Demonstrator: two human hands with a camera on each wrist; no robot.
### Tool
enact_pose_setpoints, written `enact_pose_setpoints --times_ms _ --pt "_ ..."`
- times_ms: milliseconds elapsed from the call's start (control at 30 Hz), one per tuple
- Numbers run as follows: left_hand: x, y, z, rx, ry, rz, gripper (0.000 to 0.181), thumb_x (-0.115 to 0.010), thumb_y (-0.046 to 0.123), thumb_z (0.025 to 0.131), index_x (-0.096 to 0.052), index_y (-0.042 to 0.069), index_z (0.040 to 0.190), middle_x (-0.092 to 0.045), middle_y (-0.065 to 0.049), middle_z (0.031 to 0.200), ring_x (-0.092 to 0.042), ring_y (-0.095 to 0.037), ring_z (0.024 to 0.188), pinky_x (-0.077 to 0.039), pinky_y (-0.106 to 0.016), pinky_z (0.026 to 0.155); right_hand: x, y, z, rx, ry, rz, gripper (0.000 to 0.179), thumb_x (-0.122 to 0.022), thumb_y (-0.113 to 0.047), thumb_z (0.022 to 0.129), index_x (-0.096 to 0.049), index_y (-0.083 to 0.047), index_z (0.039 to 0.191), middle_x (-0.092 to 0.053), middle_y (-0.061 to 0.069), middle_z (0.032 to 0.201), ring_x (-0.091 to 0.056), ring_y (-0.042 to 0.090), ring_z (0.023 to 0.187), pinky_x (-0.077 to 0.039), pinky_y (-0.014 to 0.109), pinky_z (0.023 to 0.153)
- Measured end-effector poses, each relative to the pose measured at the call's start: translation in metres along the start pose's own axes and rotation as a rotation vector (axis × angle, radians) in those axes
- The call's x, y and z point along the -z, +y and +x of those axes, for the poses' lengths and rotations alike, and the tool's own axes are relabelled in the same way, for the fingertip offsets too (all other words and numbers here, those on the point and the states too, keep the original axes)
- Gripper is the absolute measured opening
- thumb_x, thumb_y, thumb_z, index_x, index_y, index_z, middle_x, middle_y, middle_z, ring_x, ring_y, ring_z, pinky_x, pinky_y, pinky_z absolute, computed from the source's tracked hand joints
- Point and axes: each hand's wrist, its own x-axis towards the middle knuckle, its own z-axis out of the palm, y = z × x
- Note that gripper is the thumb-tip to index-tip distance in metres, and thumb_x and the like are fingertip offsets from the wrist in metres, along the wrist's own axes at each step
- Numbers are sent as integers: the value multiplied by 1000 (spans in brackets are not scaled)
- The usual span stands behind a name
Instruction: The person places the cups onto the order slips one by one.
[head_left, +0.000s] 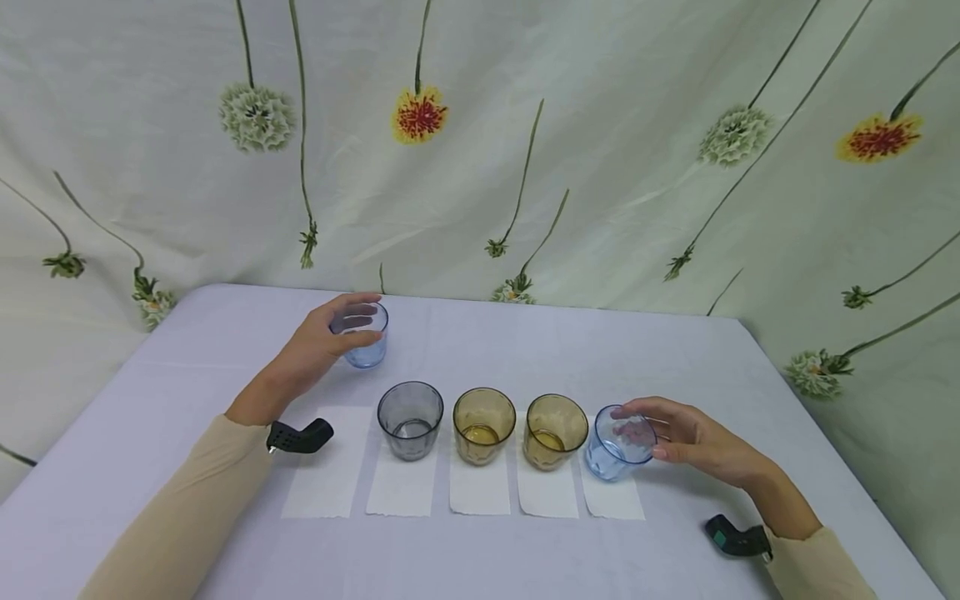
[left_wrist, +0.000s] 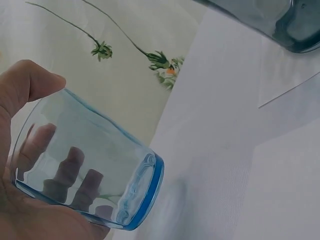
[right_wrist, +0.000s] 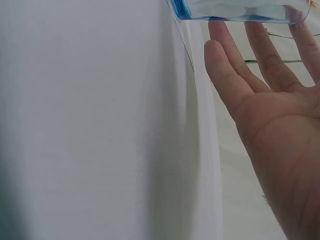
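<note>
My left hand [head_left: 318, 337] grips a light blue clear glass [left_wrist: 95, 165] by its sides, at the back left of the table; in the left wrist view the thumb is on one side and fingers show through the wall. My right hand [head_left: 693, 437] is beside a second blue glass [head_left: 619, 446], at the right end of a row. Its fingers [right_wrist: 270, 65] are spread and fairly straight near that glass; whether they touch it I cannot tell. Left of it stand two amber glasses [head_left: 553, 433] and a grey glass [head_left: 409, 425], all upright.
Several white paper slips [head_left: 401, 492] lie side by side under the row. The leftmost slip [head_left: 322, 475] has no glass on it. A white cloth covers the table [head_left: 480, 558], and a flower-print curtain [head_left: 600, 150] hangs behind. Both wrists wear black camera mounts [head_left: 738, 537].
</note>
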Motion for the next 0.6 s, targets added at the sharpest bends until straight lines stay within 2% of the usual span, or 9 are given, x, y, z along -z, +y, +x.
enact_pose_setpoints --times_ms 233,367,500,600 --pt "5 8 -13 -33 -14 5 66 -71 20 94 -39 9 151 -43 -17 151 -36 -39 144 -32 -56 115 1 0 -1 -6 8 -15 51 -53 6 97 -44 -4 146 -51 1 150 -48 6 136 -43 21 106" --pt "5 11 -19 -71 -20 17 64 -71 19 94 -41 7 149 -47 -16 148 -41 -34 140 -30 -54 118 1 -1 -2 -2 10 -18 51 -53 6 97 -44 -4 146 -51 2 150 -48 5 137 -43 20 106" --pt "6 13 -26 -105 -26 35 62 -72 20 93 -43 6 146 -51 -11 144 -46 -27 137 -30 -45 120 0 -1 -1 0 8 -11 50 -52 6 97 -45 -3 146 -51 2 150 -48 6 137 -44 21 106" --pt "8 16 -32 -120 -31 41 60 -73 20 93 -46 9 145 -53 -10 142 -48 -24 135 -35 -32 117 0 -2 -1 1 9 -18 50 -53 6 97 -45 -3 145 -51 1 149 -48 5 136 -44 21 106"
